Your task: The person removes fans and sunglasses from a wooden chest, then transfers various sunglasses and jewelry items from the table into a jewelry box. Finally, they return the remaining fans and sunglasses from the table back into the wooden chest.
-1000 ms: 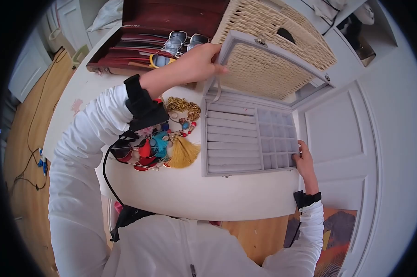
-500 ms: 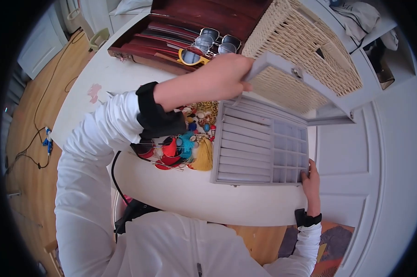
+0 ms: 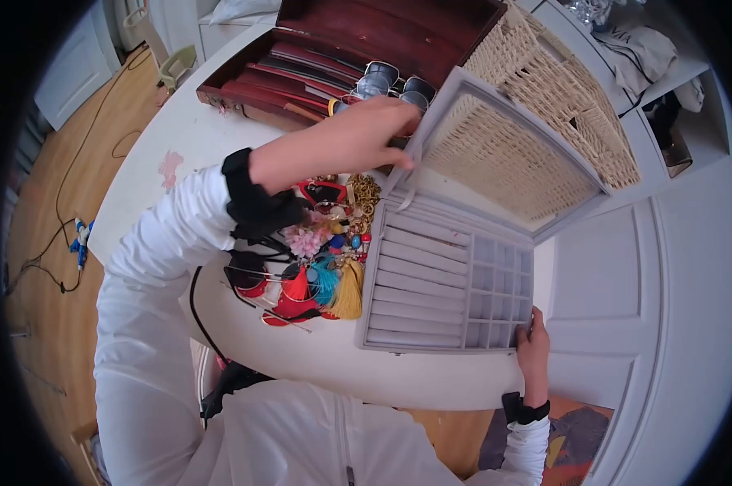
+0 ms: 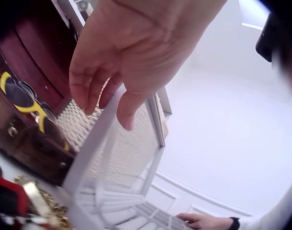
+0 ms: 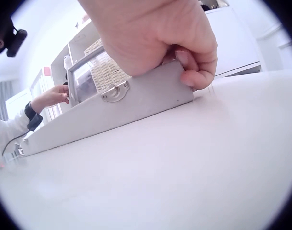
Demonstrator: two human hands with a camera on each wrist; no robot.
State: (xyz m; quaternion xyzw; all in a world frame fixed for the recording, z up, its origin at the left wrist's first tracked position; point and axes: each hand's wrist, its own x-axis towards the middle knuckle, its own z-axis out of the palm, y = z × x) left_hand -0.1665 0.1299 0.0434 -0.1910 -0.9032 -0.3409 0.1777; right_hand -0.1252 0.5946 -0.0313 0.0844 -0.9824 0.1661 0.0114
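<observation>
A light grey jewelry box (image 3: 443, 350) stands with its windowed lid (image 3: 456, 89) raised. Padded ring rolls (image 3: 418, 283) fill its left side and small square compartments (image 3: 495, 304) its right. My left hand (image 3: 374, 134) pinches the lid's left edge, thumb inside and fingers outside in the left wrist view. At the box's front right corner, my right hand (image 3: 533, 348) grips the side wall, its fingertips curled over it in the right wrist view. Left of the box lies a heap of jewelry with a yellow tassel (image 3: 348, 290), a pink flower (image 3: 307, 240) and gold chain (image 3: 366, 194).
Behind my left arm, an open dark red case (image 3: 252, 105) holds flat dark items and sunglasses (image 3: 378, 79). A woven basket (image 3: 556, 97) stands behind the lid. The white table's (image 3: 431, 385) curved front edge is close to me, and a white panelled door (image 3: 597, 267) rises at the right.
The box has slid toward me, nearer the table's front edge, with both hands still holding it. Its lid tipped lower half a second ago and now stands wider. The head view has shifted.
</observation>
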